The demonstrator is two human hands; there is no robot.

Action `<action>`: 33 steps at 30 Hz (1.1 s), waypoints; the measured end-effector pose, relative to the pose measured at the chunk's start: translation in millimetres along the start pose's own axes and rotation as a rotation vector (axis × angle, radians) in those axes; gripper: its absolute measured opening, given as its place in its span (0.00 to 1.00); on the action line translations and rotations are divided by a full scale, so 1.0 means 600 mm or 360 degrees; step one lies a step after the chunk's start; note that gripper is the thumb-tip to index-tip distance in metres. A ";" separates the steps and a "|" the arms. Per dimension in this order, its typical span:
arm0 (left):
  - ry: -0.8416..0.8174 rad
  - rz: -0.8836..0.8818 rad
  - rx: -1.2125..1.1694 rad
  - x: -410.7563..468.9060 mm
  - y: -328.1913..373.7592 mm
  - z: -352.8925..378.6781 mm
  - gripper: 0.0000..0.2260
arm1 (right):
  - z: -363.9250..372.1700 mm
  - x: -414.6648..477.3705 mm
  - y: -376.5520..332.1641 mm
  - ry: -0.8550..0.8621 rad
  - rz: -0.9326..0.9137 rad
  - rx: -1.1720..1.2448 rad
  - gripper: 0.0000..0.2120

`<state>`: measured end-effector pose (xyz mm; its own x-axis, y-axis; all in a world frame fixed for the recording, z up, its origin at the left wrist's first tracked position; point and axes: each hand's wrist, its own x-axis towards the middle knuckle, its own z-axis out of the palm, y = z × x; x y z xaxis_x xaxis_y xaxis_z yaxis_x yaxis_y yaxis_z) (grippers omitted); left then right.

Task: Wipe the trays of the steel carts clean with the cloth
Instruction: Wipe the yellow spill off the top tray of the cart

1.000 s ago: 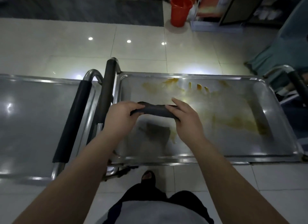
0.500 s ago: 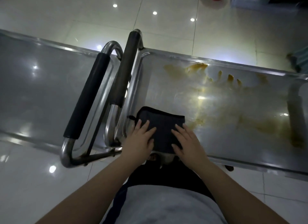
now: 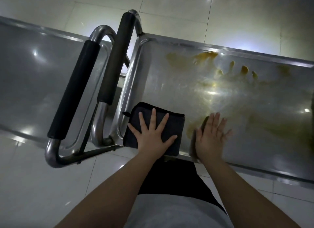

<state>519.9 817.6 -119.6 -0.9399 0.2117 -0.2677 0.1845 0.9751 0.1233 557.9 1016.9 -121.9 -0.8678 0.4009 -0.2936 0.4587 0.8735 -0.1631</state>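
A folded dark cloth (image 3: 175, 126) lies flat in the near left corner of the right steel tray (image 3: 169, 85). My left hand (image 3: 153, 136) presses on the cloth with fingers spread. My right hand (image 3: 210, 136) is blurred just right of the cloth, fingers straight, over the tray's near edge and holding nothing. Yellow-brown smears (image 3: 220, 70) cover the tray from its far edge across the middle to the right.
A second steel tray (image 3: 34, 78) stands to the left, shiny and without stains. Two cart handles with black grips (image 3: 74, 92) (image 3: 117, 58) rise between the trays. A glossy white tiled floor (image 3: 34, 185) surrounds the carts.
The cloth went from being held up by both hands to lying flat on the tray. My right hand has come off it to the right. The view tilted down and closer.
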 end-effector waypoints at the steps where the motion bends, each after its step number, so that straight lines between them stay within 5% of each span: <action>1: 0.0011 -0.0019 0.0008 0.001 -0.001 0.001 0.38 | 0.005 0.005 -0.006 -0.0007 -0.0020 0.0004 0.33; 11: 0.0012 -0.0052 0.0089 0.033 -0.014 0.005 0.39 | 0.032 0.007 0.005 0.0085 -0.0202 0.0007 0.31; 23: -0.0015 -0.0041 0.0079 0.245 -0.016 -0.053 0.38 | 0.038 0.016 0.006 0.0102 -0.0199 -0.0063 0.30; 33: 0.0088 -0.0015 0.0071 0.027 -0.003 0.013 0.40 | 0.033 0.016 0.008 -0.0058 -0.0161 -0.0158 0.30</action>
<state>506.6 819.6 -131.4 -0.9558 0.2000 -0.2154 0.1873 0.9792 0.0781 555.6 1019.4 -143.9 -0.9003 0.3008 -0.3145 0.3465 0.9327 -0.0999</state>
